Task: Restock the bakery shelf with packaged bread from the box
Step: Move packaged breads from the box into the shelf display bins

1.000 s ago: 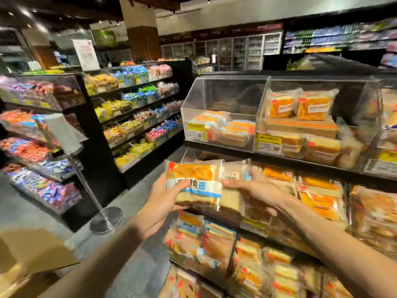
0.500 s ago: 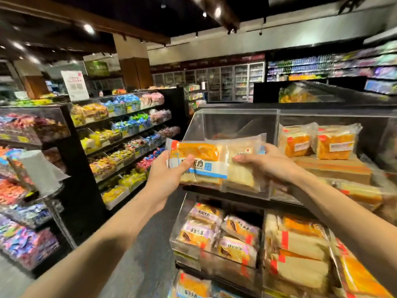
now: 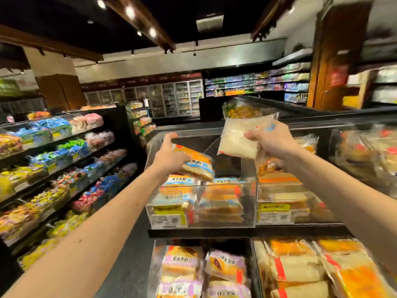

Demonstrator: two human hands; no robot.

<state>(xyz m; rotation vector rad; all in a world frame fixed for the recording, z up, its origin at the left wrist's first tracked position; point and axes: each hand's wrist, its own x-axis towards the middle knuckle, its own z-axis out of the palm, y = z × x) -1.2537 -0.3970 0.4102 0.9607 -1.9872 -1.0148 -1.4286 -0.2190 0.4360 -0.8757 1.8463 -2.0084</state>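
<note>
My left hand grips an orange and blue bread packet, tilted, just above the clear acrylic bin at the left of the top bakery shelf. That bin holds several similar packets. My right hand holds a second packet with its pale bread side toward me, raised above the divider between this bin and the neighbouring bin. The two packets are apart. The box is out of view.
Lower bakery shelf holds more packaged bread. A candy rack lines the left side of the aisle. More bread bins stretch to the right. Fridges and drink shelves stand at the back.
My hands have risen to the top shelf bin and pulled the two packets apart. The left packet dips toward the bin; the right one is lifted higher and turned.
</note>
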